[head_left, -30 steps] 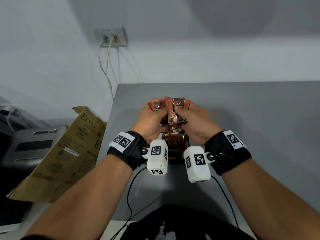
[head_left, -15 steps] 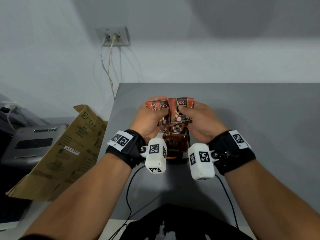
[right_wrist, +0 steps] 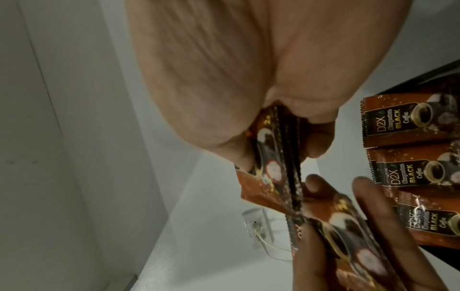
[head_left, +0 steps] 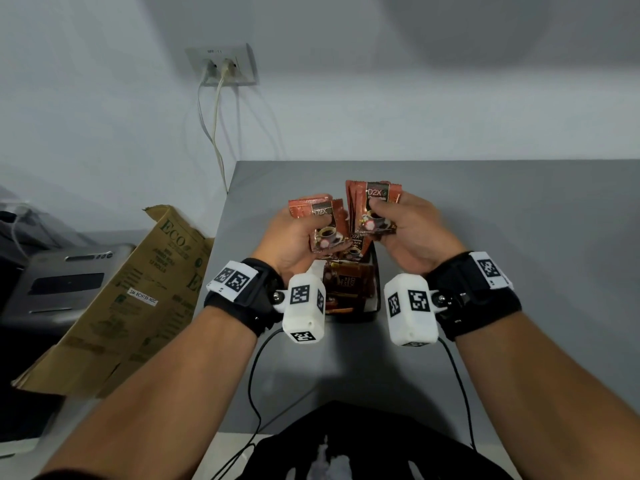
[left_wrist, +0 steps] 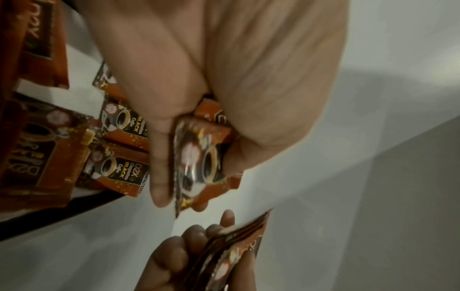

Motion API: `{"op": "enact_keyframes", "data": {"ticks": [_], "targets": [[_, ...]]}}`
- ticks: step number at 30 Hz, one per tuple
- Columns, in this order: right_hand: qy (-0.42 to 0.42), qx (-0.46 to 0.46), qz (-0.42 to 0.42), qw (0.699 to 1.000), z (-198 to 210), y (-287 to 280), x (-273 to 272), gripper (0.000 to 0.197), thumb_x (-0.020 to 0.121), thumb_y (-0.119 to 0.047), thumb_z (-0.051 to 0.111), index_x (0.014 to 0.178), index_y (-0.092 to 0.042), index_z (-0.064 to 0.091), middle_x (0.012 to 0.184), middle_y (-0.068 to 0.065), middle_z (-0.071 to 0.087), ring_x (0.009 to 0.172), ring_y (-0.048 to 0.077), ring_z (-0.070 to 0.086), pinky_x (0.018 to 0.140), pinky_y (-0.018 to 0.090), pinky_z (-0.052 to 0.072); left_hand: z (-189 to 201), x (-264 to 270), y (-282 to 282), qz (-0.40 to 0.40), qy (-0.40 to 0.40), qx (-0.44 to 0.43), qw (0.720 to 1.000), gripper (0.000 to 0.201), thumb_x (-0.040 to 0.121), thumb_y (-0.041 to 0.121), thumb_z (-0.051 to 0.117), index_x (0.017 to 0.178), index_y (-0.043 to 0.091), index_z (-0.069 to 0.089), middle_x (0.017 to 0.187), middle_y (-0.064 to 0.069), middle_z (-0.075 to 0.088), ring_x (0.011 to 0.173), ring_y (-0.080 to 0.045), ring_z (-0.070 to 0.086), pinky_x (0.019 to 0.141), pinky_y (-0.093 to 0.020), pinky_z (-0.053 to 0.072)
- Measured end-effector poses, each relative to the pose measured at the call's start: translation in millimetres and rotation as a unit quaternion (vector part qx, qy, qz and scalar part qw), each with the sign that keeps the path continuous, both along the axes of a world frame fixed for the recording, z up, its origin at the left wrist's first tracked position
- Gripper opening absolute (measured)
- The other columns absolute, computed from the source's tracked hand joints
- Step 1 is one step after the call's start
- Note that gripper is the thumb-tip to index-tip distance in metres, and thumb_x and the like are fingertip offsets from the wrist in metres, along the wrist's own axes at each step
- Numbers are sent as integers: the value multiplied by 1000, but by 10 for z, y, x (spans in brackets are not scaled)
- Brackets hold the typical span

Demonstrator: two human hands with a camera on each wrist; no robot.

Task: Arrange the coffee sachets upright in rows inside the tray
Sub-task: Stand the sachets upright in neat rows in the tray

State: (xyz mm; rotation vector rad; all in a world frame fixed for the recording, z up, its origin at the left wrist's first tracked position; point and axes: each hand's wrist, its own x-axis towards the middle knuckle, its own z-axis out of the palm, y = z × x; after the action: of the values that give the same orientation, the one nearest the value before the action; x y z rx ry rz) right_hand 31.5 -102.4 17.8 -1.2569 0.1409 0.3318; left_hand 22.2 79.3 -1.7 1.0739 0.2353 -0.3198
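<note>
Both hands are raised above the tray (head_left: 375,271), each holding a bundle of coffee sachets.

Left hand (head_left: 294,237): thumb and fingers pinch a small stack of sachets (head_left: 320,223). I count at least two from the head view; the exact number is not readable.

Right hand (head_left: 412,233): fingers curl round a thicker fan of sachets (head_left: 374,206). The right wrist view shows several edges pressed together, maybe four or five; I cannot give a firm count.

Tray: one black tray on the grey table (head_left: 519,237), just below and between the wrists. It holds more sachets (head_left: 348,282), at least three visible from the wrist views, lying rather than standing as far as I can tell.

Step in hand, my judgement: sorting the bundles before placing them. Next I would square one bundle, lower it into the tray on its bottom edge, and brace it so that the row does not topple.
</note>
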Motion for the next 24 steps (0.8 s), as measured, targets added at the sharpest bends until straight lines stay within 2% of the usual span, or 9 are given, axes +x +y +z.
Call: {"op": "enact_keyframes", "data": {"ticks": [2,5,9,13,15,17,19,22,24], "targets": [[9,-9,26,1000,-14,19,-28,18,99,-4,54,111,-3,67,98,13,75,87,24,72,73,34,57,-3,-1,-28,13,-17,37,999,29,91,-9,58,120,-8,57,102,-23,68,85,-35,70,72,-48,62],[11,-19,37,999,-44,73,-71,17,97,-3,55,106,-4,70,104,18,73,94,30,68,82,41,56,-28,10,-68,32,-31,84,995,34,88,-10,63,121,-6,58,97,-18,69,83,-32,69,63,-39,59],[17,-23,40,999,-79,170,-106,18,97,-3,55,109,-4,69,111,24,69,101,34,63,101,52,48,-47,18,-128,55,-39,78,995,36,85,-9,68,118,3,61,102,-18,69,93,-35,67,80,-55,58],[9,-6,4,1000,-53,212,-82,19,100,-5,51,105,-8,69,95,12,74,89,28,67,84,44,54,-9,-6,-153,34,-4,32,999,19,98,12,57,116,9,62,106,-16,68,91,-31,68,69,-42,59],[11,-8,-33,999,-49,160,-30,19,101,-8,52,113,-5,66,96,13,75,88,31,65,80,44,53,-1,7,-98,46,42,-7,998,27,96,13,48,118,5,60,107,-21,66,92,-36,64,74,-47,59],[9,-7,-48,999,-36,73,7,22,101,-9,53,118,-1,64,103,18,73,92,34,65,81,44,52,10,19,-29,54,59,-22,997,26,93,4,40,110,-3,59,98,-23,68,87,-36,66,86,-56,56],[4,9,-41,999,-2,-6,25,18,100,-7,53,112,-2,66,100,16,74,89,30,68,80,42,55,22,23,22,35,35,-9,999,21,96,-3,40,103,-4,60,94,-21,70,83,-33,70,89,-56,55],[-1,18,-14,1000,46,-54,42,17,98,-4,54,110,-2,67,102,16,73,93,29,68,90,46,54,63,-4,22,2,-4,24,1000,18,95,-8,52,106,1,62,90,-15,75,81,-31,73,82,-48,59],[-1,-18,16,1000,50,-22,54,19,97,-5,56,113,-3,67,107,17,72,99,32,67,95,49,52,66,-15,-7,-5,-11,60,998,20,93,-7,58,111,2,61,91,-14,74,77,-29,73,67,-38,63]]}}
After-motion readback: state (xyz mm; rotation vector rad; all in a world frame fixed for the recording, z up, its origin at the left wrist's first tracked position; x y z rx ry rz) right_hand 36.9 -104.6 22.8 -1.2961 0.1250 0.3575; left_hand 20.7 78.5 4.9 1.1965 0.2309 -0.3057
